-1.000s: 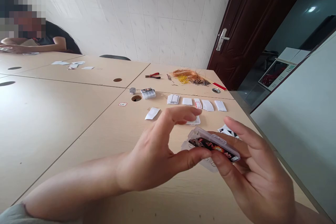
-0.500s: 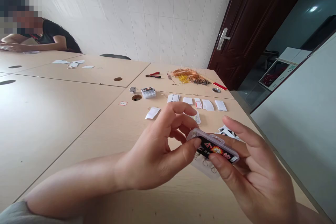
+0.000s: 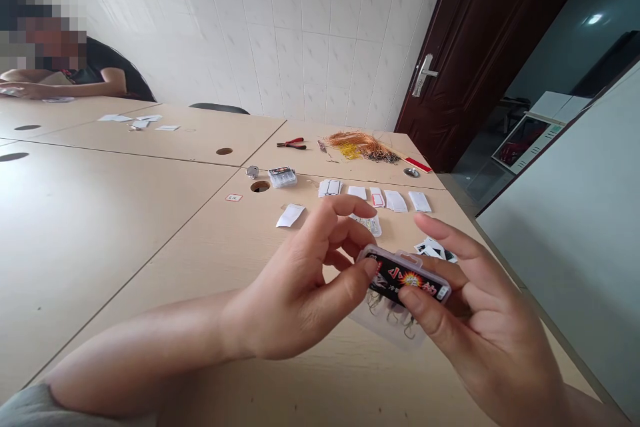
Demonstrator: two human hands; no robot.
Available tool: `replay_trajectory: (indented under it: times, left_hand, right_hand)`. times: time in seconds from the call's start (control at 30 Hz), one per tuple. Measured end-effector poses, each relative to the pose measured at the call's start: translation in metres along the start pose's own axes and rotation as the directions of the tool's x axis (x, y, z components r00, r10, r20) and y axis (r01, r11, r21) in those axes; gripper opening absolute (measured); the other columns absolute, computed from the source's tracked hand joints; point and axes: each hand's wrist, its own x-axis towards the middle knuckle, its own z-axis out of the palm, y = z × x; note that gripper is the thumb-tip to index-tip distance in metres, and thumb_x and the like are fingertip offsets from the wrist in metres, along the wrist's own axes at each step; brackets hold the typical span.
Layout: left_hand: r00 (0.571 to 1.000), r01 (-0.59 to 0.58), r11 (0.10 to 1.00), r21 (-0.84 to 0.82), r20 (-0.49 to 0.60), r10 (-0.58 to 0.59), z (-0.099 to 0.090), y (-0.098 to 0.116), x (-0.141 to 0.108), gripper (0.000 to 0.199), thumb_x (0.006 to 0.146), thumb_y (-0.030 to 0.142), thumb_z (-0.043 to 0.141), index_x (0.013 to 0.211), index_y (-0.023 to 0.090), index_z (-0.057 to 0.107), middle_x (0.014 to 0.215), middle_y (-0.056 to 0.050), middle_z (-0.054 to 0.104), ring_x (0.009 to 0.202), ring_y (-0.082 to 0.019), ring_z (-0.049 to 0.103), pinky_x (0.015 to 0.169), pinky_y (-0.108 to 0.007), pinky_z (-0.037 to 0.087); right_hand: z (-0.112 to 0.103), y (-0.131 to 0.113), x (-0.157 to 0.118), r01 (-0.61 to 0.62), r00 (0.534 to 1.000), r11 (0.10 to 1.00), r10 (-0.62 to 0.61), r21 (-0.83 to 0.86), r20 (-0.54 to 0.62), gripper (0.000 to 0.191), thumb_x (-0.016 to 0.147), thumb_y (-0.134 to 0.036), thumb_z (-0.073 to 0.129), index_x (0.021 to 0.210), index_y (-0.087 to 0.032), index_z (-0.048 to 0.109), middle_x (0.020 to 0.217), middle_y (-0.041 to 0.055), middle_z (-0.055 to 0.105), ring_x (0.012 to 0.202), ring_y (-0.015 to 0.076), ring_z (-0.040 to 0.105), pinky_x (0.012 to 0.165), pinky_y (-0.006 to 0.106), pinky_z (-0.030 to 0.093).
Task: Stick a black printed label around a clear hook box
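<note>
Both hands hold a small clear plastic box (image 3: 405,275) with a black label bearing a red and yellow burst. My right hand (image 3: 483,307) grips it from below and the far side, its thumb on the near edge. The thumb of my left hand (image 3: 300,287) presses the box's left end, with the fingers curled above. Under the box hangs a clear plastic tray (image 3: 387,323) with small dark hooks on it, partly hidden by the box and my fingers. Another small clear packet (image 3: 367,225) lies on the table just beyond my left fingertips.
Along the far table stand white paper cards (image 3: 395,201), a clear box (image 3: 283,177), red-handled pliers (image 3: 291,143) and a tangle of copper-coloured wire (image 3: 363,147). A seated person (image 3: 100,70) works at the far left. A dark door (image 3: 470,47) stands at the right.
The box has dropped slightly and turned flatter in my hands. More of the hooks and tray now shows beneath it. My left fingers have curled in closer.
</note>
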Motion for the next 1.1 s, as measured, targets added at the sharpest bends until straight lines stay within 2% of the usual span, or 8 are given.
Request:
replay_trajectory:
  times: [0.17, 0.4, 0.57, 0.73, 0.97, 1.1]
  left_hand:
    - [0.992, 0.125, 0.979, -0.159, 0.035, -0.121, -0.002, 0.0007, 0.0022, 0.025, 0.1, 0.018, 0.055, 0.118, 0.031, 0.045, 0.092, 0.003, 0.059, 0.082, -0.011, 0.056, 0.068, -0.021, 0.049]
    - [0.981, 0.191, 0.934, -0.303, 0.07, -0.178, -0.0023, 0.0029, 0.0042, 0.025, 0.099, 0.019, 0.058, 0.119, 0.028, 0.045, 0.09, 0.004, 0.059, 0.082, -0.01, 0.056, 0.071, -0.021, 0.05]
    - [0.981, 0.192, 0.924, -0.33, 0.083, -0.174, -0.0025, 0.0033, 0.005, 0.025, 0.101, 0.021, 0.059, 0.119, 0.028, 0.045, 0.09, 0.004, 0.06, 0.081, -0.011, 0.056, 0.071, -0.022, 0.05]
    - [0.981, 0.19, 0.902, -0.388, 0.107, -0.161, -0.0027, -0.0003, 0.0057, 0.026, 0.099, 0.024, 0.062, 0.12, 0.028, 0.047, 0.092, 0.003, 0.059, 0.082, -0.011, 0.057, 0.069, -0.022, 0.05]
    - [0.979, 0.194, 0.884, -0.426, 0.137, -0.149, -0.0044, -0.0031, 0.0046, 0.034, 0.095, 0.015, 0.064, 0.122, 0.029, 0.047, 0.095, 0.002, 0.058, 0.086, -0.013, 0.058, 0.069, -0.021, 0.052]
    - [0.981, 0.187, 0.899, -0.397, 0.115, -0.154, -0.0033, -0.0026, 0.0058, 0.032, 0.097, 0.015, 0.061, 0.122, 0.029, 0.047, 0.094, 0.002, 0.059, 0.086, -0.013, 0.057, 0.069, -0.021, 0.053]
  right_hand:
    - [0.0001, 0.0002, 0.0002, -0.005, 1.0, 1.0, 0.005, 0.013, 0.013, 0.05, 0.098, -0.027, 0.066, 0.139, -0.051, 0.05, 0.113, -0.0045, 0.081, 0.091, 0.0161, 0.08, 0.077, 0.028, 0.068]
    - [-0.0013, -0.0011, 0.0013, -0.06, 0.998, 0.996, 0.059, 0.063, 0.008, 0.05, 0.096, -0.027, 0.069, 0.137, -0.053, 0.053, 0.113, -0.0059, 0.081, 0.092, 0.0154, 0.08, 0.08, 0.026, 0.068]
    - [-0.0017, -0.003, 0.0028, -0.123, 0.992, 0.981, 0.121, 0.148, 0.024, 0.045, 0.096, -0.029, 0.069, 0.134, -0.05, 0.056, 0.112, -0.0043, 0.081, 0.089, 0.0151, 0.08, 0.078, 0.026, 0.068]
    - [-0.0023, -0.0054, 0.0042, -0.201, 0.98, 0.961, 0.2, 0.191, 0.025, 0.046, 0.094, -0.037, 0.072, 0.136, -0.039, 0.056, 0.107, 0.0016, 0.082, 0.089, 0.0195, 0.081, 0.076, 0.029, 0.069]
    - [-0.0025, -0.0048, 0.0037, -0.16, 0.987, 0.967, 0.16, 0.197, 0.017, 0.045, 0.094, -0.031, 0.072, 0.134, -0.042, 0.057, 0.104, -0.0002, 0.082, 0.086, 0.0178, 0.081, 0.073, 0.025, 0.068]
    - [-0.0029, -0.0033, 0.0049, -0.157, 0.987, 0.977, 0.159, 0.145, 0.0, 0.044, 0.093, -0.035, 0.071, 0.135, -0.04, 0.058, 0.105, 0.0025, 0.082, 0.086, 0.0203, 0.081, 0.073, 0.03, 0.069]
